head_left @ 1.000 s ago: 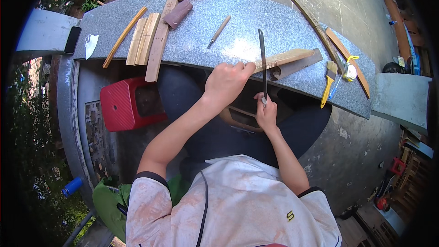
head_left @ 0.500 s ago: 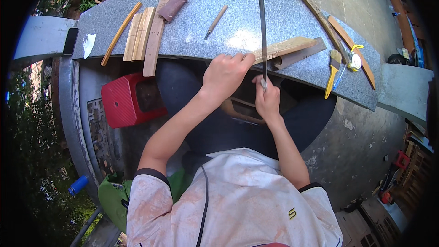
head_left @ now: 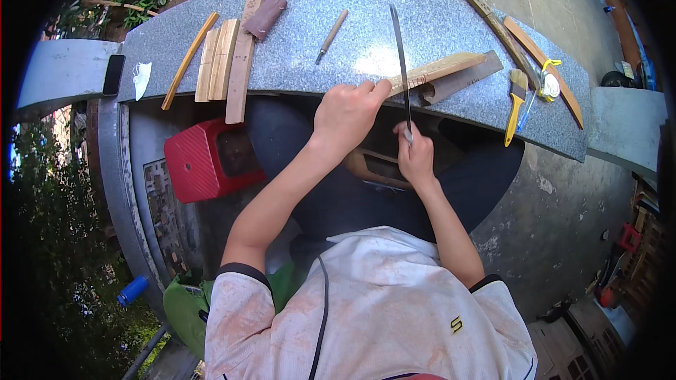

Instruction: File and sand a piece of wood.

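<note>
At the table's near edge, my left hand (head_left: 352, 112) is closed round the near end of a light wooden piece (head_left: 451, 67). That piece points to the far right and lies over a grey-brown notched board (head_left: 468, 81). Lower and to the right, my right hand (head_left: 417, 155) grips the near end of a long, narrow dark tool (head_left: 399, 42), like a saw seen on edge. The tool crosses the wooden piece just right of my left hand, its far end reaching over the table. Whether its edge cuts into the wood is hard to make out.
On the grey speckled table (head_left: 296, 56) lie wooden strips (head_left: 218, 60), a purplish-brown roll (head_left: 265, 16) and a wooden-handled tool (head_left: 332, 36). At the right are a yellow-handled brush (head_left: 515, 109), a tape roll (head_left: 550, 86) and long strips. A red stool (head_left: 193, 162) stands under the table.
The dark tool has come toward me, so its far tip reaches less far over the table. My right hand has shifted slightly nearer; my left hand keeps its grip on the wooden piece.
</note>
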Motion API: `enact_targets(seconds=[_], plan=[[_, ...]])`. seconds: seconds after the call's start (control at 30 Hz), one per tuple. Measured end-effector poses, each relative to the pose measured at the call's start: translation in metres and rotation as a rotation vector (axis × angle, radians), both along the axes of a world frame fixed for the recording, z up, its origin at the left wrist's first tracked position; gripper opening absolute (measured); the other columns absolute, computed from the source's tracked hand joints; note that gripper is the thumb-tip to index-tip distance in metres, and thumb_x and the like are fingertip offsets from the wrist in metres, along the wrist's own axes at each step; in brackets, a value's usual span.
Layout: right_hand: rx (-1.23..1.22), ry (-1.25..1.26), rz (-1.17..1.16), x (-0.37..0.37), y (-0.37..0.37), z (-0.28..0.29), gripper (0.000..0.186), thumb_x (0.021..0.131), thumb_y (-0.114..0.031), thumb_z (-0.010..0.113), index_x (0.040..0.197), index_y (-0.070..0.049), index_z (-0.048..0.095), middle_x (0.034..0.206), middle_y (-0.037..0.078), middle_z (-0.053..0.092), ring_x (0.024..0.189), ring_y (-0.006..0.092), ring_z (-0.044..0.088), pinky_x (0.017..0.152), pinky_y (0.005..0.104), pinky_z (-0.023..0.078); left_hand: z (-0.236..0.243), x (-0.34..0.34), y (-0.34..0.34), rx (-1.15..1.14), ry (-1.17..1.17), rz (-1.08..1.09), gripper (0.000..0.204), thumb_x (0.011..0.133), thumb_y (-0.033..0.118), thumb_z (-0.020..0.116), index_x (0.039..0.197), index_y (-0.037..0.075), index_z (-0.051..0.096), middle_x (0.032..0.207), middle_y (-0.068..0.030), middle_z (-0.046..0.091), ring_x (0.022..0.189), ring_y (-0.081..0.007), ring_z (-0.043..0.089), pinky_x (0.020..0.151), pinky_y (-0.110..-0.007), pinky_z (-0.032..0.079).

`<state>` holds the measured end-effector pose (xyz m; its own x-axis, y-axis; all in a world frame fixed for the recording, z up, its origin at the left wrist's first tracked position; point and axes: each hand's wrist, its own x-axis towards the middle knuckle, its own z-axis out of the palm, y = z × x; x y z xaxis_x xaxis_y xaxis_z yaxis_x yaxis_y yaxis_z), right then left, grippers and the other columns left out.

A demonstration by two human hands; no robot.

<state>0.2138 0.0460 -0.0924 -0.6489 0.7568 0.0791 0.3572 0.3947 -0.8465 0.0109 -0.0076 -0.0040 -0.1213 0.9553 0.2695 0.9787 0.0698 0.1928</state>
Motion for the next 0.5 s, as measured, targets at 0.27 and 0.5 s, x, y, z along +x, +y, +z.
enact_targets(seconds=[0.27, 0.5], plan=[[-0.048, -0.083, 0.024, 0.004, 0.003, 0.002, 0.011, 0.106, -0.01, 0.058, 0.108, -0.008, 0.069, 0.078, 0.021, 0.069, 0.08, 0.0447, 0.074, 0.068, 0.0503, 0.056, 0.011, -0.01, 0.003, -0.079, -0.245, 0.16, 0.02, 0.103, 0.023, 0.071, 0.102, 0.006, 0.061, 0.081, -0.0142, 0.073, 0.069, -0.0407, 0.073, 0.058, -0.05, 0.055], [-0.071, -0.08, 0.001, 0.018, -0.002, 0.002, 0.009, 0.106, -0.008, 0.06, 0.107, -0.007, 0.068, 0.079, 0.022, 0.07, 0.079, 0.0451, 0.073, 0.066, 0.0504, 0.054, -0.003, -0.001, 0.007, -0.016, -0.082, 0.023, 0.015, 0.1, 0.02, 0.073, 0.101, 0.009, 0.062, 0.076, -0.0094, 0.069, 0.066, -0.0343, 0.072, 0.058, -0.047, 0.056]])
